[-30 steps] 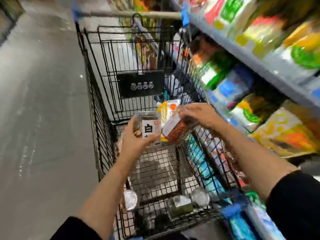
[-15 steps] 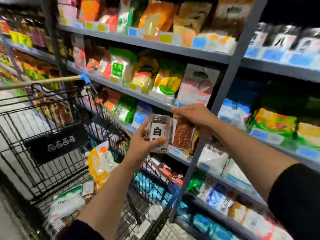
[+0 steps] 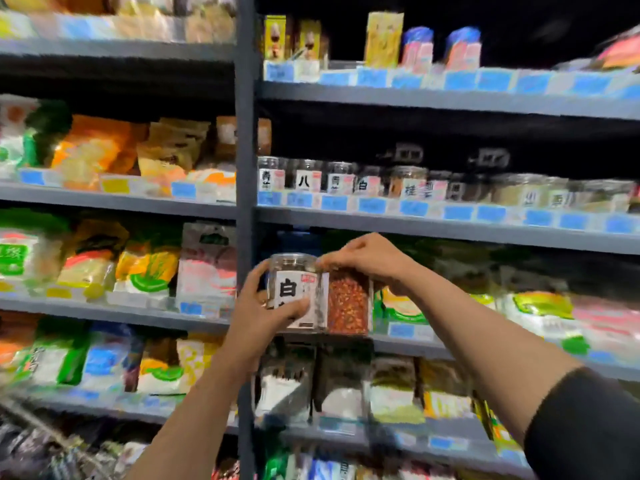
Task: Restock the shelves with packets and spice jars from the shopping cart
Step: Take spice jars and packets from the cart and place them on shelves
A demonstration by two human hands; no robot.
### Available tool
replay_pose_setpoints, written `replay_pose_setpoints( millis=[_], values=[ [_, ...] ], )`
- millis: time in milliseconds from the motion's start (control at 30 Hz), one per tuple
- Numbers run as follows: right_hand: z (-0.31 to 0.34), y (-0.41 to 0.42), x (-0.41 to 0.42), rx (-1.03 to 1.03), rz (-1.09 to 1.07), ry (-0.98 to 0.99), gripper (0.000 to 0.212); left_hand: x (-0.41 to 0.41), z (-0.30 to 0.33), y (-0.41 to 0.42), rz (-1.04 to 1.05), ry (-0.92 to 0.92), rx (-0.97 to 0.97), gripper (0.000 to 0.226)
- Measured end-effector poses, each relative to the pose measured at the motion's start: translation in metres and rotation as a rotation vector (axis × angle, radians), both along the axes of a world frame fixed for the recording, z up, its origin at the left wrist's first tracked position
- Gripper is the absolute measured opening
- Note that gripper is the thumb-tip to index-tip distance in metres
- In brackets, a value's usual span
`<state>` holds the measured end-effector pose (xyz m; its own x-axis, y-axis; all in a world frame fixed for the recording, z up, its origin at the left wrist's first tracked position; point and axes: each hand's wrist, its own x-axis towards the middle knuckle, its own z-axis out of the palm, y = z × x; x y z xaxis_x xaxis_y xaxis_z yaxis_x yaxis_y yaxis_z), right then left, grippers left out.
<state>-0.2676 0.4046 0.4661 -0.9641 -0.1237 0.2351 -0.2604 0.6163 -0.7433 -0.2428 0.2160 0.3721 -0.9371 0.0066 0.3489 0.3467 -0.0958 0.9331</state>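
Note:
My left hand grips a clear spice jar with a white label and a black character, held upright in front of the shelves. My right hand holds a second clear jar of red spice by its top, side by side with the first. Both jars hang at the level of the third shelf, just right of the grey upright post. A row of similar labelled spice jars stands on the shelf above my hands. The shopping cart is out of view.
Grey shelves with blue price tags fill the view. Coloured packets crowd the left bay and the lower right shelves. Boxes and small packets sit on the top right shelf. Dark gaps lie behind the jar row.
The view has swung from the cart to face the shelves squarely. Both hands have carried the two jars up and to the right bay, still held side by side.

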Motion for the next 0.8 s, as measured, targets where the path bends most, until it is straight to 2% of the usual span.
replay_pose_setpoints(
  millis=[67, 167, 267, 333, 433, 500, 633, 800],
  values=[
    [0.017, 0.033, 0.0, -0.053, -0.002, 0.032, 0.053, -0.015, 0.022, 0.027, -0.03, 0.039, -0.034, 0.076],
    [0.041, 0.075, -0.001, -0.061, -0.117, 0.122, 0.057, -0.03, 0.053, 0.073, -0.074, 0.088, -0.058, 0.073],
    [0.06, 0.111, -0.009, 0.015, -0.213, 0.217, 0.058, -0.044, 0.074, 0.113, -0.093, 0.126, -0.019, 0.076],
    [0.072, 0.134, -0.014, -0.014, -0.264, 0.296, 0.057, -0.053, 0.085, 0.133, -0.086, 0.14, 0.019, 0.086],
    [0.094, 0.165, -0.02, -0.072, -0.346, 0.462, 0.05, -0.07, 0.102, 0.151, -0.076, 0.175, 0.076, 0.085],
    [0.108, 0.18, -0.027, -0.024, -0.403, 0.564, 0.047, -0.081, 0.112, 0.161, -0.081, 0.219, 0.068, 0.086],
    [0.117, 0.19, -0.046, 0.113, -0.514, 0.713, 0.055, -0.094, 0.125, 0.174, -0.056, 0.31, -0.003, 0.094],
    [0.116, 0.183, -0.072, 0.288, -0.621, 0.728, 0.074, -0.11, 0.136, 0.164, 0.024, 0.411, -0.062, 0.091]
  ],
)
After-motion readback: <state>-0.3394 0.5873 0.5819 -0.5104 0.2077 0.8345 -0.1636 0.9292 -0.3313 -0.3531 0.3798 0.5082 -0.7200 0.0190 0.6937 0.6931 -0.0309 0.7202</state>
